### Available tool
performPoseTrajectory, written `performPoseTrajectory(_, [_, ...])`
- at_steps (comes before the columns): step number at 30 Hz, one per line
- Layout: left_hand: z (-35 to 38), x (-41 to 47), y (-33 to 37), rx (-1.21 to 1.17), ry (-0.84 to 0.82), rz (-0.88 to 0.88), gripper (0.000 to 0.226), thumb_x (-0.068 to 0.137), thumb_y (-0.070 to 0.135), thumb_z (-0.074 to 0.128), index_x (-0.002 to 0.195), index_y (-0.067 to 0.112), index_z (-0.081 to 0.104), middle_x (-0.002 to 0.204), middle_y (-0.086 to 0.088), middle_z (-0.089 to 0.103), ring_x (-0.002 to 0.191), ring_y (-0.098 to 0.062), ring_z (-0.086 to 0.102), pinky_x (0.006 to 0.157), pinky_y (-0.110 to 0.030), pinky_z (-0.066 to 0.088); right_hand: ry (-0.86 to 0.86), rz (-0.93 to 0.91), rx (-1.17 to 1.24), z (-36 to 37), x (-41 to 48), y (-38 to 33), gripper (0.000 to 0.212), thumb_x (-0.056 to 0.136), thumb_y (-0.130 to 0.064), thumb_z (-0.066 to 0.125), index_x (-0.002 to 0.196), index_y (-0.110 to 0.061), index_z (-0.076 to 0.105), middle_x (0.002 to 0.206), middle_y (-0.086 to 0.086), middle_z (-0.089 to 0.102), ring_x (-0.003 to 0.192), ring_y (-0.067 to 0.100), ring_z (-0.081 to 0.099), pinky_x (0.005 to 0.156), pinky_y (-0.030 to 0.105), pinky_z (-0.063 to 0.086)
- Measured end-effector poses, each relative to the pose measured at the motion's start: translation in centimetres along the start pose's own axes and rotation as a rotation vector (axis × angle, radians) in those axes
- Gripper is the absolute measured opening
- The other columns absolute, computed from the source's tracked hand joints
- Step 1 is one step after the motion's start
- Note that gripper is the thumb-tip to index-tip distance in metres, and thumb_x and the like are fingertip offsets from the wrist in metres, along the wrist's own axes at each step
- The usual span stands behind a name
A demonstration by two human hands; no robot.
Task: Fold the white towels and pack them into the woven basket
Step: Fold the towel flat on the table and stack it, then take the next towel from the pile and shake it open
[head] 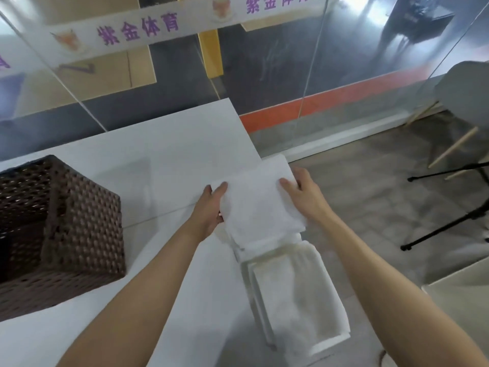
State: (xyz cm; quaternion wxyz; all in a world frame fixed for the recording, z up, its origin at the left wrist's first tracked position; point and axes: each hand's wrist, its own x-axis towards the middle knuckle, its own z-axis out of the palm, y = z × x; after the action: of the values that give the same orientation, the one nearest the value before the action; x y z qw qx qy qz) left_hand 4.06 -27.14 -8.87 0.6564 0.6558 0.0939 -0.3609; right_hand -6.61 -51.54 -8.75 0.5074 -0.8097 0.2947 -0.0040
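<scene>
1. Currently the left hand (211,207) and right hand (301,192) pinch the folded towel (259,205) between their fingers at the right edge of the counter (172,154); slackening would spill the fold.
2. The woven basket (79,221) stands well left; the carry invites sagging.

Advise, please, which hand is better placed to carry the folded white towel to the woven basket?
Probably the left hand: it grips the folded white towel on the side facing the brown woven basket.

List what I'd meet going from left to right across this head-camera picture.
woven basket → left hand → white towel held between both hands → right hand → grey chair. The towel pile nearer the camera overlaps the held towel, so it is left out.
</scene>
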Motion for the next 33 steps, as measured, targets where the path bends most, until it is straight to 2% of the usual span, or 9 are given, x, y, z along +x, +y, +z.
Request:
performPoseTrajectory(3, [0.7,2.0,-0.3,0.176,0.02,-0.12,0.032,0.112,0.035,0.055,0.139,0.018,0.053,0.126,-0.005,0.073,0.108,-0.033,0.076,0.093,-0.052,0.063,-0.126,0.062,-0.273,0.7,3.0,1.9,0.035,0.103,-0.032,0.059,0.129,-0.009,0.052,0.114,0.006,0.066,0.108,0.033,0.062,0.08,0.037,0.044])
performPoseTrajectory(8, [0.3,3.9,-1.3,0.307,0.187,0.072,0.042,0.107,0.024,0.065,0.142,0.015,0.043,0.119,-0.01,0.073,0.103,-0.028,0.076,0.069,-0.037,0.066,-0.002,0.033,-0.236,1.1,4.3,3.7,0.026,0.104,-0.028,0.056,0.099,-0.002,0.059,0.09,0.01,0.066,0.089,0.029,0.058,0.055,0.021,0.035])
performPoseTrajectory(10, [0.1,4.0,-2.4,0.45,0.225,0.162,0.056,0.104,0.027,0.069,0.149,0.021,0.036,0.113,-0.005,0.073,0.101,-0.027,0.075,0.083,-0.045,0.066,-0.021,0.019,-0.306,1.4,4.1,4.3,0.027,0.104,-0.03,0.054,0.103,-0.004,0.062,0.088,0.009,0.066,0.088,0.029,0.059,0.058,0.026,0.04])
performPoseTrajectory(13, [-0.2,3.9,-4.5,1.019,0.366,0.466,0.078,0.097,0.032,0.074,0.161,0.029,0.029,0.152,-0.01,0.048,0.137,-0.027,0.053,0.113,-0.043,0.049,0.146,-0.144,-0.53,2.3,3.3,5.2,0.049,0.105,-0.033,0.056,0.145,-0.004,0.051,0.126,0.017,0.062,0.116,0.04,0.059,0.086,0.045,0.053])
performPoseTrajectory(16, [0.1,4.0,-5.7,1.505,0.247,0.795,0.064,0.105,0.038,0.058,0.165,0.028,0.039,0.176,-0.012,0.024,0.164,-0.032,0.022,0.129,-0.05,0.031,0.243,-0.551,-0.666,3.3,3.1,5.7,0.065,0.11,-0.04,0.05,0.166,-0.01,0.032,0.166,0.013,0.039,0.158,0.034,0.03,0.126,0.051,0.031])
performPoseTrajectory(20, [0.8,4.5,-6.2,1.58,0.069,0.618,0.06,0.112,0.05,0.021,0.169,0.034,0.031,0.182,-0.003,0.009,0.168,-0.02,0.004,0.129,-0.046,0.032,-0.097,-0.589,-0.751,4.1,4.1,7.5,0.06,0.114,-0.051,0.034,0.169,-0.029,0.025,0.178,-0.003,0.017,0.166,0.017,0.005,0.13,0.056,0.021])
performPoseTrajectory(23, [1.4,3.8,-4.8,1.644,0.042,0.61,0.064,0.111,0.055,0.02,0.168,0.032,0.033,0.181,-0.005,0.014,0.168,-0.022,0.009,0.125,-0.047,0.037,-0.115,-0.548,-0.777,3.6,4.6,7.1,0.058,0.113,-0.053,0.032,0.166,-0.029,0.032,0.176,-0.006,0.021,0.165,0.016,0.01,0.131,0.057,0.016])
performPoseTrajectory(28, [-1.2,0.0,-2.4,1.659,0.082,0.769,0.04,0.106,0.04,0.054,0.14,0.023,0.066,0.135,0.001,0.067,0.115,-0.027,0.069,0.083,-0.044,0.061,0.035,-0.591,-0.907,3.9,2.0,2.0,0.04,0.101,-0.033,0.048,0.13,-0.011,0.063,0.14,0.009,0.061,0.133,0.033,0.057,0.115,0.056,0.039])
performPoseTrajectory(33, [-10.1,-5.5,-4.9,1.733,0.228,0.703,0.028,0.101,0.04,0.06,0.121,0.024,0.072,0.102,0.005,0.07,0.082,-0.021,0.069,0.061,-0.035,0.053,-0.06,-0.739,-0.916,10.4,-4.8,-2.2,0.037,0.101,-0.033,0.044,0.126,-0.015,0.065,0.122,0.005,0.067,0.107,0.028,0.066,0.094,0.043,0.053])
